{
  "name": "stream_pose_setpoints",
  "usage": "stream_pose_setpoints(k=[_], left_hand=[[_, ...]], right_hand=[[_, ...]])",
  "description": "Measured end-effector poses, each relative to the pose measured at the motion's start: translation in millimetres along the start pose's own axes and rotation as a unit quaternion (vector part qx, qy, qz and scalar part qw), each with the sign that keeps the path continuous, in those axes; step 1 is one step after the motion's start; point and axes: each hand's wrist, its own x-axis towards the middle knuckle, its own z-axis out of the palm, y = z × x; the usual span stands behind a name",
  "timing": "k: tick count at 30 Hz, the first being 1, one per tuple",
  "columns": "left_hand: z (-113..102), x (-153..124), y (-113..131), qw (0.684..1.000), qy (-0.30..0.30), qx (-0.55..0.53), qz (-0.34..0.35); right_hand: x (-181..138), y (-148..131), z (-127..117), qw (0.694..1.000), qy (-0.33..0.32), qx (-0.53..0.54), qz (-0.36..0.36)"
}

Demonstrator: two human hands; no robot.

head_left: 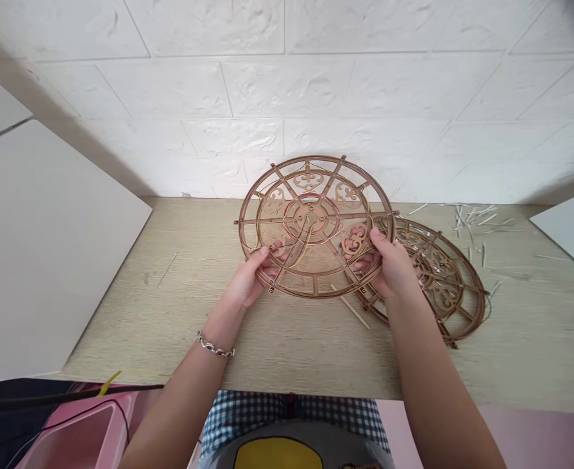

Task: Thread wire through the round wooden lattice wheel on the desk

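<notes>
A round brown openwork wheel frame [311, 213] with spokes, scroll ornaments and thin red and yellow wires is held up above the table, tilted. My left hand [257, 273] is closed on its lower left rim, thumb in front and fingers behind. On the lower right rim, my right hand [387, 260] grips it the same way. Behind my right forearm, a second similar wheel frame [462, 286] lies on the table, partly covered by the first one and my arm.
Pale sticks [472, 218] and scraps are scattered at the back right of the wooden table [135, 312]. One thin stick [358, 311] lies below the held wheel. A white brick-patterned wall [247, 85] stands behind. White panels flank both sides; a pink bin [86, 436] is at lower left.
</notes>
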Motion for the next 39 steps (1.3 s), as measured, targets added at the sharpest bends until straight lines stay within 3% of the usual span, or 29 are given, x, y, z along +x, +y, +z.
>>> stream_pose_setpoints(k=[5, 9, 12, 23, 25, 27, 29, 30, 33, 35, 36, 39], left_hand=[[7, -5, -3, 0.997, 0.006, -0.026, 0.068], [16, -14, -14, 0.994, -0.075, -0.043, 0.074], [20, -18, -25, 0.991, -0.110, -0.054, 0.054], [32, -13, -26, 0.990, 0.091, -0.111, 0.010], [31, -13, -26, 0.990, 0.103, -0.100, 0.011], [30, -13, -26, 0.991, 0.107, -0.083, 0.012], [30, -13, -27, 0.992, 0.105, -0.073, 0.008], [29, -13, -27, 0.992, 0.104, -0.070, 0.005], [29, -13, -26, 0.993, 0.104, -0.064, 0.002], [29, -13, -26, 0.993, 0.101, -0.059, 0.011], [28, -12, -25, 0.993, 0.097, -0.058, 0.017], [27, -12, -24, 0.994, 0.089, -0.057, 0.027]], right_hand=[[-4, 8, 15, 0.998, 0.041, 0.049, -0.014], [-10, 24, 31, 0.991, 0.074, 0.094, -0.060], [-15, 38, 40, 0.991, 0.069, 0.103, -0.049], [-22, 58, 48, 0.994, 0.006, 0.097, -0.052], [-19, 56, 45, 0.992, 0.030, 0.088, -0.083], [-17, 54, 39, 0.982, 0.107, 0.030, -0.156], [-15, 51, 32, 0.937, 0.195, -0.080, -0.278], [-15, 51, 29, 0.899, 0.220, -0.144, -0.351], [-18, 51, 24, 0.750, 0.189, -0.331, -0.540], [-21, 54, 26, 0.666, 0.124, -0.432, -0.596], [-23, 57, 27, 0.638, 0.095, -0.469, -0.604], [-26, 62, 33, 0.610, 0.042, -0.527, -0.590]])
